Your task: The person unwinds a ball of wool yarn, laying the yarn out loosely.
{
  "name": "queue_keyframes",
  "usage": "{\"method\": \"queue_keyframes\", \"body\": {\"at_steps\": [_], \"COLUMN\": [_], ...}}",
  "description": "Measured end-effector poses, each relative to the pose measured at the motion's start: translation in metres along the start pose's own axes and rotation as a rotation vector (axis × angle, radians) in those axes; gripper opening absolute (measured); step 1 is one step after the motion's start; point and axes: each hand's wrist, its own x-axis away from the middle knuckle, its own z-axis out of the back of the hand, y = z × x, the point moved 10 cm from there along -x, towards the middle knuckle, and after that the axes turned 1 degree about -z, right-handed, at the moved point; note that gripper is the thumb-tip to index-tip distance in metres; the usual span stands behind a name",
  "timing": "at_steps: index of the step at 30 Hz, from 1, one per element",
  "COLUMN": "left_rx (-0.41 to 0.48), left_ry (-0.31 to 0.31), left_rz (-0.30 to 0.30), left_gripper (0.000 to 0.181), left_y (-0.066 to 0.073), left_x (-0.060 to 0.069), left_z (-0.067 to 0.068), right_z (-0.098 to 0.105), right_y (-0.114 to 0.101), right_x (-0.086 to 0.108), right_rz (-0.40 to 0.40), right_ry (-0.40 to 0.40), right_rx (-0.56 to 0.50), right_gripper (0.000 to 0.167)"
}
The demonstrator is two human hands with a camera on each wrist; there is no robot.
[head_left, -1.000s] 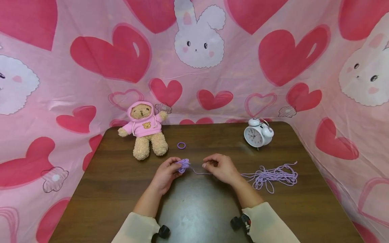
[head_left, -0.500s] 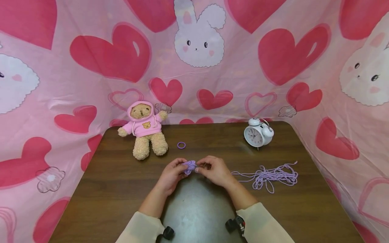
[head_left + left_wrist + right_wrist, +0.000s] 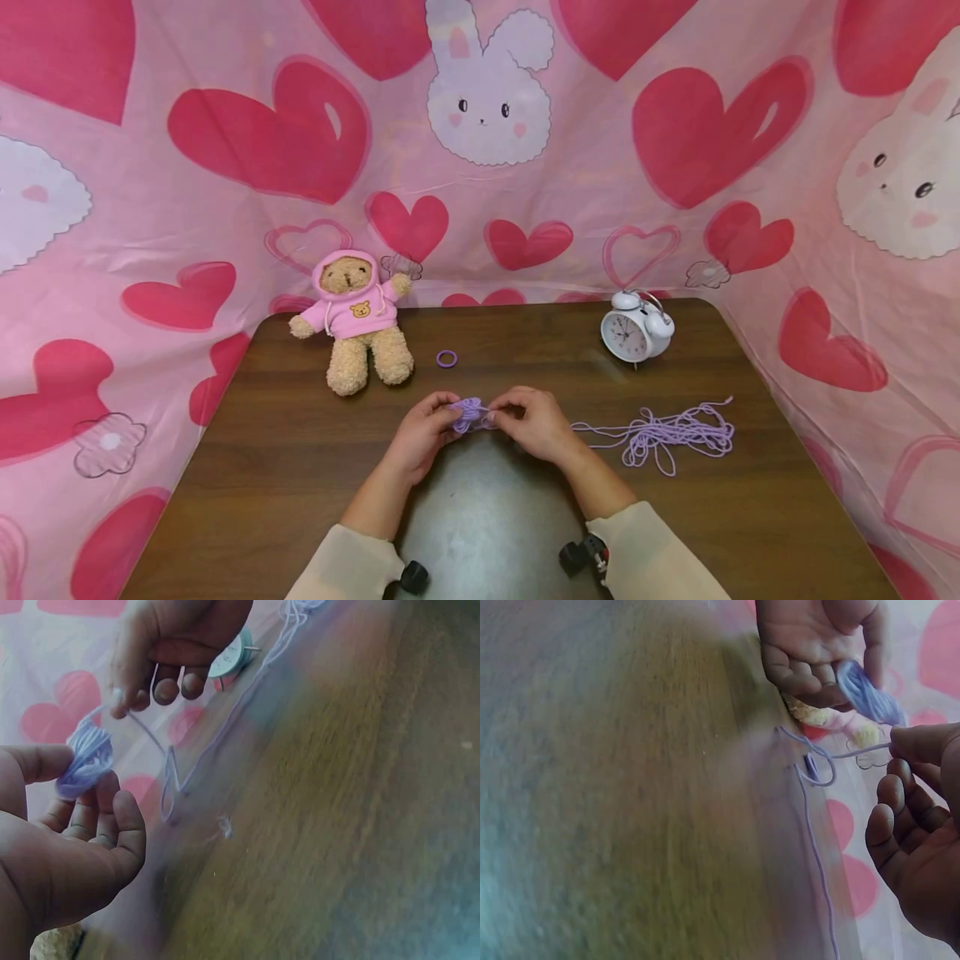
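I am watching the left hand [image 3: 420, 436] pinching a bundle [image 3: 468, 414] of lilac yarn between its thumb and fingers, out at the fingertips rather than in the palm, with the free end of the bundle pointing toward the right hand [image 3: 532, 423]. That hand is pinching a single strand [image 3: 862, 751] at the tips of thumb and forefinger, just beside the bundle, while a loose pile [image 3: 675, 437] of the same yarn is lying on the table [image 3: 300, 467] to its right. For writing, I am getting only the dial of the white clock [image 3: 624, 335], whose figures are coming through too small to read; the hoodie on the bear [image 3: 362, 310] is carrying a bear-face patch. My head view is hiding part of the strand behind the right hand, but both wrist views are showing it running from the pinching fingertips into a loose loop (a useful thing to be seeing from here). Only the head view is showing me the whole purple ring [image 3: 447, 366], lying beyond the hands, near the bear.
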Motion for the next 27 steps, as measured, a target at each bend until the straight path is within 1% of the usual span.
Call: {"method": "queue_keyframes", "body": {"at_steps": [5, 8, 13, 16, 20, 24, 27], "left_rx": [0.000, -0.010, -0.010, -0.004, -0.004, -0.008, -0.015], "left_ry": [0.009, 0.005, 0.003, 0.019, 0.047, 0.075, 0.079], "left_rz": [-0.006, -0.019, -0.013, 0.000, 0.001, 0.005, 0.007], "left_gripper": [0.014, 0.016, 0.019, 0.020, 0.020, 0.021, 0.025], "left_y": [-0.003, -0.002, -0.002, -0.003, -0.001, 0.002, 0.005], "left_x": [0.000, 0.001, 0.002, 0.002, 0.002, 0.003, 0.005], "left_z": [0.007, 0.009, 0.014, 0.019, 0.029, 0.039, 0.044], "right_z": [0.010, 0.015, 0.022, 0.028, 0.035, 0.042, 0.049], "right_y": [0.002, 0.003, 0.008, 0.011, 0.017, 0.022, 0.024], "right_x": [0.002, 0.003, 0.004, 0.006, 0.009, 0.013, 0.017], "right_rz": [-0.022, -0.032, -0.029, -0.037, -0.054, -0.068, -0.069], "right_ry": [0.012, 0.015, 0.024, 0.033, 0.037, 0.049, 0.061], "right_rx": [0.009, 0.014, 0.028, 0.039, 0.043, 0.036, 0.036], "right_gripper": [0.009, 0.012, 0.011, 0.010, 0.008, 0.009, 0.008]}}
